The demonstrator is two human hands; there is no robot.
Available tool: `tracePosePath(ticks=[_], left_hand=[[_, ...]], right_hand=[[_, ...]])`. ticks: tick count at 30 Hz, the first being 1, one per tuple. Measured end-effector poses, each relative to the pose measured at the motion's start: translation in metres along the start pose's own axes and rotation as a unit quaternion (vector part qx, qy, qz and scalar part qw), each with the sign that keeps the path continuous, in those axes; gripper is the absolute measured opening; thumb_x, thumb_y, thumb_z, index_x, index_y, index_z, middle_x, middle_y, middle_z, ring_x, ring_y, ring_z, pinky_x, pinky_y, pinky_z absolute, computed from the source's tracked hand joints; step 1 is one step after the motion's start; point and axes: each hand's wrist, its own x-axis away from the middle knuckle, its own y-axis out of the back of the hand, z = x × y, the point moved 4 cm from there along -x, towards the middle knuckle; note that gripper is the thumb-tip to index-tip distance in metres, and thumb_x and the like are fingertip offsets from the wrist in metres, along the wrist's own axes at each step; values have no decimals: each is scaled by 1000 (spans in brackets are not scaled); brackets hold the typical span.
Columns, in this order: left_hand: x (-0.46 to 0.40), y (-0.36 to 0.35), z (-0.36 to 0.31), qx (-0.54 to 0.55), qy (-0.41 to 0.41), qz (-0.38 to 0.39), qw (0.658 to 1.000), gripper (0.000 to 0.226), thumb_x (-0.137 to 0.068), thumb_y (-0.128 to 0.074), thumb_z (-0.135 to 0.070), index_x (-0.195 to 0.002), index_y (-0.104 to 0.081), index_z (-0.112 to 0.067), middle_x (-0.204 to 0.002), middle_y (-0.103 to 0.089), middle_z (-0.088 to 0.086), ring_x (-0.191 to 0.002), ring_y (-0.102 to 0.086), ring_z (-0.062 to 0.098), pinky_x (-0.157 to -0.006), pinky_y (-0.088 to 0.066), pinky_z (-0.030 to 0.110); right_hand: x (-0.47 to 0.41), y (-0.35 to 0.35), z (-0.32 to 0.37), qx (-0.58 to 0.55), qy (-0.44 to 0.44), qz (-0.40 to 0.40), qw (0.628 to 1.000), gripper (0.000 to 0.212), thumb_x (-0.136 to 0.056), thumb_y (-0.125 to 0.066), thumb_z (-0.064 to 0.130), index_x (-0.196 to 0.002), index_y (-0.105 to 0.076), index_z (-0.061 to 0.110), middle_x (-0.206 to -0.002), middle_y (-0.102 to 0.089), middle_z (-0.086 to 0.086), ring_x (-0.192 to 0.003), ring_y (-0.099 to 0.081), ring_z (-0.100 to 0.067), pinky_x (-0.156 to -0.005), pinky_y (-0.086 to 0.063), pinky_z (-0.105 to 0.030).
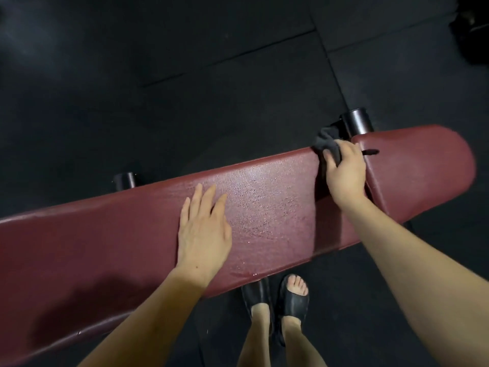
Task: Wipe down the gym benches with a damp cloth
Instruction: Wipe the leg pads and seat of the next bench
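A dark cloth (326, 144) is gripped by the curled fingers of the right hand (345, 173) at the far edge of the bench (264, 207), beside the pad gap. The left hand (202, 234) is laid flat, fingers loosely together. Wiping is judged under way; next, a firm pull across the pad is called for.

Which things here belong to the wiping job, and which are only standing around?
Job:
bench
cloth
right hand, gripping the cloth
left hand, flat on the bench

Not the job:
floor mats
sandals
dark object, top right, unclear
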Motion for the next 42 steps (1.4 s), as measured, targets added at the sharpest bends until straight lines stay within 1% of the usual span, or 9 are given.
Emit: tracePosePath(ticks=[3,6,9,14,19,26,31,37,42], left_hand=[[-12,0,-10,0,-13,-1,1000,55,-100,-38,-26,-154,-41,-18,-166,-29,4,-158,-11,24,-128,-14,47],[-20,4,-12,3,-30,-15,999,52,-98,-44,-22,-150,-46,-18,-163,-36,5,-157,-17,25,-128,-16,47],[-23,7,-7,-8,-51,-28,998,52,-94,-52,-15,-145,-53,-13,-159,-42,7,-154,-23,27,-126,-21,49],[-24,-5,-13,-32,-77,-18,996,51,-95,-53,-18,-145,-54,-13,-158,-44,7,-154,-24,27,-124,-23,51],[-30,-19,-44,-38,-91,-13,995,52,-96,-49,-20,-148,-51,-15,-159,-41,6,-155,-21,27,-126,-20,51],[-25,-30,-87,-21,-87,-15,996,51,-98,-46,-21,-148,-52,-15,-160,-40,5,-155,-21,26,-126,-19,49],[-16,-34,-112,-24,-75,-5,997,52,-98,-45,-22,-150,-49,-18,-162,-38,4,-156,-18,26,-126,-18,50],[-5,-36,-132,-67,-43,4,997,56,-97,-48,-23,-152,-46,-22,-163,-35,1,-157,-15,25,-126,-15,52],[-2,-35,-147,-71,-25,5,997,54,-97,-46,-25,-151,-48,-21,-165,-33,1,-157,-14,25,-127,-16,50]], right_hand=[[14,-13,28,-14,-79,-27,996,25,-96,-64,17,-119,-71,9,-122,-67,-13,-119,-61,-35,-111,-42,-41],[47,-40,101,-57,64,16,996,19,-93,-68,14,-112,-72,11,-117,-68,-10,-114,-61,-32,-105,-44,-40],[77,-56,131,-82,143,103,981,28,-95,-69,17,-121,-71,7,-129,-66,-13,-126,-57,-32,-114,-42,-43],[25,-16,48,-46,167,74,982,24,-96,-67,12,-119,-70,6,-119,-68,-14,-115,-59,-31,-108,-43,-38],[-17,8,-30,-35,-8,-3,999,24,-100,-63,17,-122,-69,9,-117,-69,-11,-112,-61,-31,-99,-41,-31],[60,26,-58,-55,-29,2,998,32,-102,-64,19,-131,-66,6,-136,-65,-10,-131,-57,-26,-119,-38,-31],[103,43,-88,-38,-35,35,998,35,-98,-71,14,-132,-67,4,-143,-61,-13,-137,-54,-27,-121,-25,-15],[-8,20,-56,-50,50,43,997,26,-99,-67,21,-123,-70,9,-129,-67,-8,-120,-62,-28,-109,-47,-40],[14,26,-70,-56,60,50,995,34,-95,-73,14,-126,-70,3,-130,-68,-16,-125,-61,-33,-116,-40,-36]])
